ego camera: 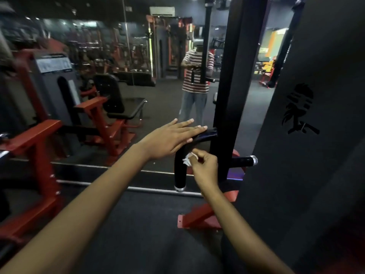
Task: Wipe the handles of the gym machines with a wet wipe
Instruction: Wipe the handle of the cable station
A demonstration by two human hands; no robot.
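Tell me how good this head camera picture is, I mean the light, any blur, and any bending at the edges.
Head view: dim gym light, so the black handle barely separates from the dark frame; the white wipe pinched by the right hand is the brightest thing nearby; the left hand, fingers straight on the bar, is fairly sharp; the red machine at the left edge is smeared; the wide lens bows straight lines.

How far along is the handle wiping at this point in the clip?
Nothing shows as finished. In hand: the right hand pinches the wet wipe against the bent black handle, while the left hand rests flat on its upper curve. Seemingly left: the straight handle to the right, and the red machine at left.
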